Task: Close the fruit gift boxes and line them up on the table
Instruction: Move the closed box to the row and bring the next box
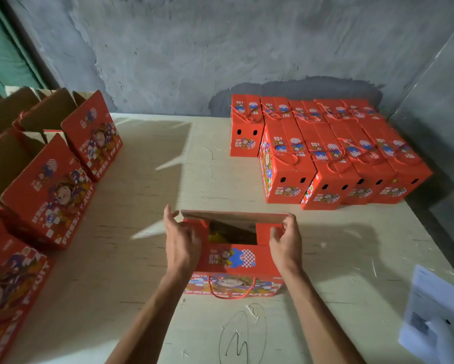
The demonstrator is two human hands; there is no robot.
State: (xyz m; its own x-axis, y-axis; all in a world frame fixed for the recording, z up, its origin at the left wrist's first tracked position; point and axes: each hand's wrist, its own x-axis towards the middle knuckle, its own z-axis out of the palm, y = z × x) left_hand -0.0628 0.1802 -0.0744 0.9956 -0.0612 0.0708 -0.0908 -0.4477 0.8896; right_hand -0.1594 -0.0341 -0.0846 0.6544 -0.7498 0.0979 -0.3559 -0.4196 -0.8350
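Fingers of both hands, left hand and right hand, pinch opposite ends of the red cardboard gift box's raised far flap; its long axis runs left-right, box directly ahead on the pale wooden table, equally near both.

We seem to be in a bare packing or storage room. Beyond our fingertips rises a rough, stained concrete wall. A pale, scuffed worktable bears closed red gift boxes massed beyond our fingers to the right, and open boxes queued left of them.
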